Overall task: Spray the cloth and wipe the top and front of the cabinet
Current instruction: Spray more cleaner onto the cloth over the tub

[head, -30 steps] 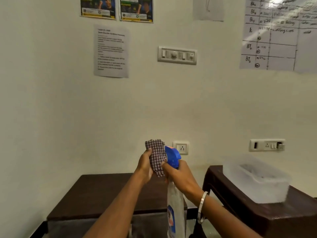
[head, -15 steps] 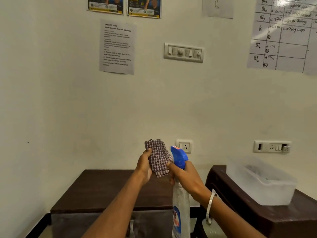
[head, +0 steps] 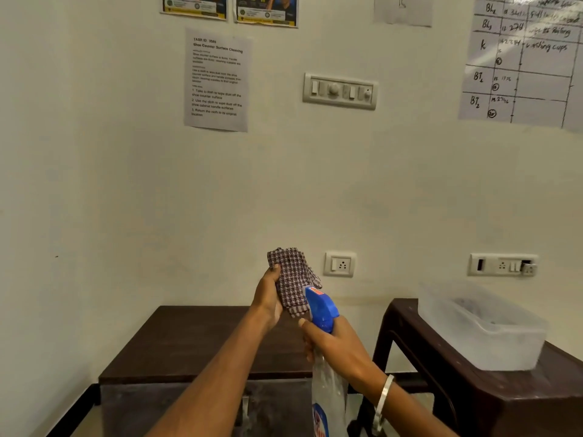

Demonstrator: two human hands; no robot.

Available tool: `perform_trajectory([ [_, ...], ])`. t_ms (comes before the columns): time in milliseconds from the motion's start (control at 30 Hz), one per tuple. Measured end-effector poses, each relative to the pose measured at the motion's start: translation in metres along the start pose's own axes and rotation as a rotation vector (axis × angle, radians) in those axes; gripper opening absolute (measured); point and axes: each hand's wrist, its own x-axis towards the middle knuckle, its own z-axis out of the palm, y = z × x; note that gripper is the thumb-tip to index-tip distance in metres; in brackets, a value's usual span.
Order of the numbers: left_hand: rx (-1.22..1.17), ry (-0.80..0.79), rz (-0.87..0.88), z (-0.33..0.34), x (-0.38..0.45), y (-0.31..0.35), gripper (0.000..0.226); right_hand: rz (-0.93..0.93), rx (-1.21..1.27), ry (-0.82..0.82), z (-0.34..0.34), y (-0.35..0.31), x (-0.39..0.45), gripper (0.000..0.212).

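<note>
On the cream wall [head: 157, 190] we read a printed sheet [head: 217, 80] headed "Shoe Counter Surface Cleaning", whose numbered steps speak of taking a cloth to wipe dust off the shoe counter surface and the cabinet handle surfaces, then returning it. To the upper right hangs a hand-ruled chart [head: 523, 58] with entries such as "k", "BT" and "washing cups". Two posters [head: 230, 9] at the top edge are cut off and too small for us to read. The spray bottle [head: 326, 389] carries a red and blue label low on its clear body, but we cannot make out the brand.

We also see a switch panel [head: 340, 91], a wall socket [head: 340, 264] and a second socket strip [head: 503, 264]. Below us stands the dark brown cabinet [head: 189, 351], its top bare and its greyish front partly in view. Just to its right is a dark table [head: 473, 392] bearing a translucent plastic tub [head: 482, 326].

Our left hand [head: 268, 298] grips the checked cloth [head: 291, 280] upright above the cabinet's top, thumb pressed against its face. Our right hand [head: 334, 345] is wrapped round the bottle's neck, the blue trigger head [head: 320, 307] pointing at the cloth and nearly touching it. A silver bangle [head: 383, 397] sits on the right wrist.
</note>
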Motion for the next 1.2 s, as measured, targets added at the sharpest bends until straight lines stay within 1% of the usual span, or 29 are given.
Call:
perform_trajectory([
  [133,-0.025,0.015,0.004,-0.003,0.0,0.002,0.043,0.017,0.012,0.071,-0.009,0.003,0.004,0.021],
  [200,-0.034,0.014,0.006,-0.003,0.002,0.002,0.042,0.021,0.015,0.073,-0.014,0.004,0.005,0.022],
  [300,-0.039,0.014,-0.003,-0.002,0.002,0.001,0.043,0.023,-0.017,0.016,-0.013,0.007,0.002,0.023],
  [400,-0.038,0.016,-0.006,-0.001,0.0,0.0,0.041,0.007,-0.011,-0.04,-0.008,0.012,-0.003,0.018],
  [500,-0.054,0.007,-0.008,-0.001,-0.001,0.0,0.04,0.047,0.028,-0.061,-0.003,0.02,-0.008,0.018],
  [600,-0.052,0.015,-0.015,-0.002,-0.002,-0.001,0.039,0.077,-0.024,-0.073,0.002,0.025,-0.011,0.019],
  [733,-0.066,0.016,-0.011,-0.003,-0.005,-0.004,0.037,0.003,-0.045,-0.012,-0.002,0.017,-0.007,0.014],
  [833,-0.066,0.004,-0.006,-0.001,-0.006,-0.007,0.038,-0.022,-0.008,0.011,-0.011,0.007,0.0,0.018],
  [1033,-0.072,-0.019,-0.009,0.005,-0.004,-0.011,0.039,-0.033,-0.108,-0.043,-0.026,0.006,0.011,0.021],
  [1133,-0.087,-0.023,-0.006,0.013,-0.001,-0.012,0.038,-0.057,-0.154,0.02,-0.041,0.004,0.013,0.015],
  [1200,-0.098,-0.031,-0.017,0.022,0.001,-0.015,0.038,-0.084,-0.14,0.066,-0.057,-0.002,0.015,0.014],
])
